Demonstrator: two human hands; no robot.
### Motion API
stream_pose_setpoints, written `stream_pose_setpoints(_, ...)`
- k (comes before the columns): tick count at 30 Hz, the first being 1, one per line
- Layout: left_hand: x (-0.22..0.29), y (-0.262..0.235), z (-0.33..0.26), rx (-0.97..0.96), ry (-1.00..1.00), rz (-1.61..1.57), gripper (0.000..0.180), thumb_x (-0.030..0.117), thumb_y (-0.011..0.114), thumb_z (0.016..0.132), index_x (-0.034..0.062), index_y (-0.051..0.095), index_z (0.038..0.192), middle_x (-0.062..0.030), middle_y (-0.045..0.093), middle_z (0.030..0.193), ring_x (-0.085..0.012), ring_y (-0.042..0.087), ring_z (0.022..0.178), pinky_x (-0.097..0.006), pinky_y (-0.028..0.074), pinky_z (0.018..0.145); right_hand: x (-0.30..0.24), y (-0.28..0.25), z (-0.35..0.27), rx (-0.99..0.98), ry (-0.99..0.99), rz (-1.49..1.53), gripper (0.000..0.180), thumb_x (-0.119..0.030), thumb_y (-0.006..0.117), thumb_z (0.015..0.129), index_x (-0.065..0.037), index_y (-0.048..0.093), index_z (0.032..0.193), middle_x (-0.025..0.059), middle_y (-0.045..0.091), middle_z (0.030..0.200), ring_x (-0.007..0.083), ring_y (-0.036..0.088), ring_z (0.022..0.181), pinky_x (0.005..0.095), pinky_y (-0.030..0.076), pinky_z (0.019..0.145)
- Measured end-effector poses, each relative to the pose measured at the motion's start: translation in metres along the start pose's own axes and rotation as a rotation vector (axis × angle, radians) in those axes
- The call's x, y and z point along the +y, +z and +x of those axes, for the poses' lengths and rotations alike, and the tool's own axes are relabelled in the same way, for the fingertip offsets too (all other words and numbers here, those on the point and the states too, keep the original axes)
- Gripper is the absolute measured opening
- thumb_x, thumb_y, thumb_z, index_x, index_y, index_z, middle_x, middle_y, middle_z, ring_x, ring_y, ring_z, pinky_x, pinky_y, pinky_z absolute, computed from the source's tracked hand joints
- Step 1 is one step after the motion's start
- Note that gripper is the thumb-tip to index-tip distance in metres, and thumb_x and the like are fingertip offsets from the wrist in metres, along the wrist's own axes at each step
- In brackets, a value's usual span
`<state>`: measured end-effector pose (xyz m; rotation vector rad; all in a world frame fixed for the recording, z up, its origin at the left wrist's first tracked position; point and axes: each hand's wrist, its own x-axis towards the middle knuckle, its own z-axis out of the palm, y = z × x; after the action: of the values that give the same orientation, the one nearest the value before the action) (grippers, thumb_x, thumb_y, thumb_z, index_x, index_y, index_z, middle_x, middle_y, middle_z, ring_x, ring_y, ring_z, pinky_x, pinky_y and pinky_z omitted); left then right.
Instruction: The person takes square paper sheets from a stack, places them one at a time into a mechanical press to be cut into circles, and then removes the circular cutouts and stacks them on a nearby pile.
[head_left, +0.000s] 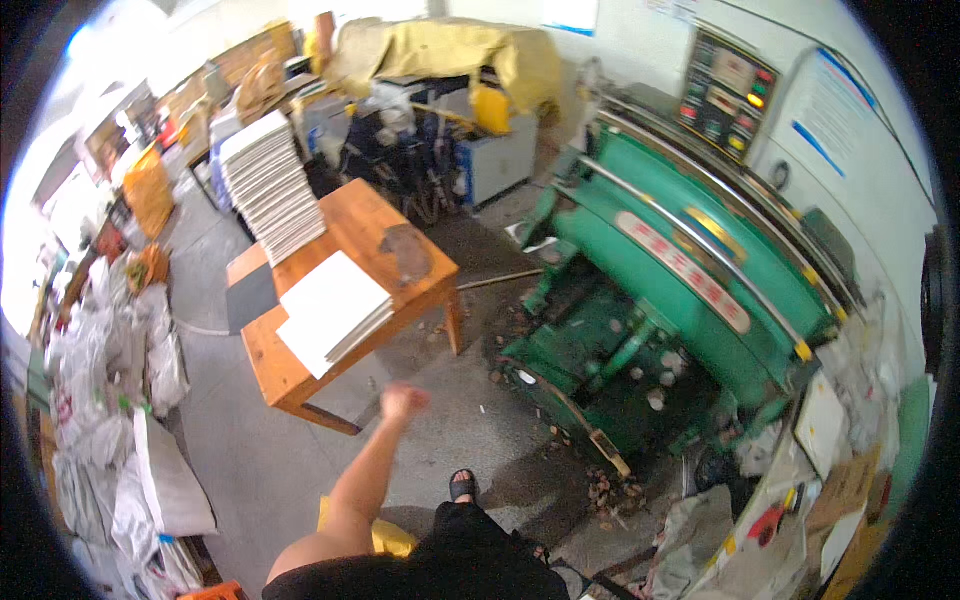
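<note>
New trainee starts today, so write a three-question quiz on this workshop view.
1. True or false: the left hand holds a sheet.
2. What lies nearest the table's front edge? A) a flat stack of white sheets B) a toolbox C) a bucket
3. Fill in: the big press right of the table is ____ in colour.

Key: 1 false, the hand is blurred, in mid-air, with nothing seen in it. 2 A, the white sheets; a taller leaning pile sits at the far end. 3 green.
</note>
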<state>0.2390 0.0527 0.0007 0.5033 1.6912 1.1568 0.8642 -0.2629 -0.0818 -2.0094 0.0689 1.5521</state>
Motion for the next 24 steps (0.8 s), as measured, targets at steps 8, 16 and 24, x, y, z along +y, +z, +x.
stream_pose_setpoints(8, 0.013, -0.222, 0.065, 1.05, 0.178, 0.681, 0.058, 0.037, 0.076, 0.078, -0.0053, 0.058, 0.113, -0.0219, 0.066, 0.093, -0.0373, 0.063, 0.089, -0.043, 0.049, 0.081, -0.116, 0.068, 0.066, -0.354, -0.336, -0.978, 0.028, -0.026, 0.052, 0.095, 0.0, 0.059, 0.101, 0.0128, 0.063, 0.079, 0.0235, 0.064, 0.069, 0.0356, 0.051, 0.058)
stream_pose_setpoints(16, -0.003, -0.281, 0.065, 0.672, 0.137, -0.589, 0.02, 0.018, 0.063, 0.088, 0.0031, 0.056, 0.098, -0.006, 0.06, 0.079, -0.0143, 0.057, 0.059, -0.029, 0.046, 0.052, -0.187, 0.201, -0.044, -0.283, -0.348, -0.728, 0.036, -0.028, 0.06, 0.093, -0.003, 0.06, 0.12, 0.0116, 0.065, 0.089, 0.0242, 0.062, 0.076, 0.0359, 0.051, 0.072)
stream_pose_setpoints(24, 0.009, -0.212, -0.052, 0.207, 0.021, -0.896, 0.051, 0.028, 0.051, 0.093, -0.0022, 0.039, 0.133, -0.0181, 0.055, 0.12, -0.0332, 0.057, 0.102, -0.048, 0.045, 0.092, -0.32, 0.292, -0.21, -0.835, -0.544, -0.44, 0.037, -0.029, 0.058, 0.093, 0.0, 0.06, 0.116, 0.0121, 0.066, 0.105, 0.0201, 0.062, 0.093, 0.0315, 0.05, 0.077)
